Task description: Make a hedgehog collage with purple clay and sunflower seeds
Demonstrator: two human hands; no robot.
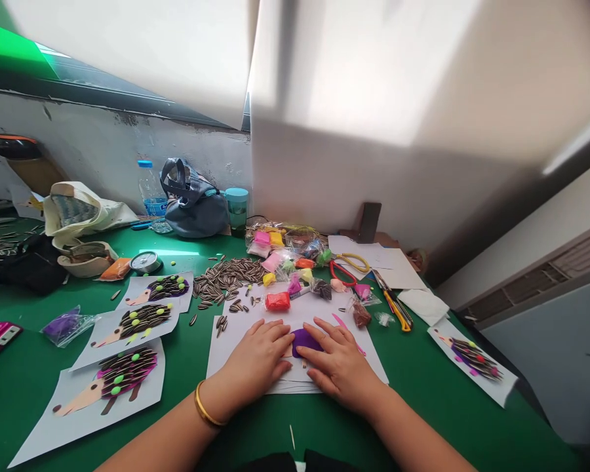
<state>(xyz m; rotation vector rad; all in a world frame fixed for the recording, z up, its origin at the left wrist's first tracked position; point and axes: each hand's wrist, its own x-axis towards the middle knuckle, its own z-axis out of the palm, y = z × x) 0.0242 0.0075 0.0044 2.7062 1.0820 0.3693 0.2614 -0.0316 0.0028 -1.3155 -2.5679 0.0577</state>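
Note:
Purple clay (305, 342), flattened into a rounded shape, lies on white paper (236, 367) in front of me. My left hand (259, 354) rests over the paper at the clay's left side, fingers spread, partly covering a pale piece. My right hand (341, 362) lies at the right, its fingers spread over the purple clay's right and lower edges. Neither hand is closed on anything. Just beyond the hands sits a red clay packet (278, 301). A pink tool (339, 321) is partly hidden behind my right hand.
Sunflower seeds (231, 278) are heaped behind the paper, beside bagged clay (275, 239). Scissors (351, 262) and a yellow cutter (398, 311) lie right. Hedgehog pictures (122, 380) stand out at left, another (474, 360) at right. A cup (236, 213) stands at the back.

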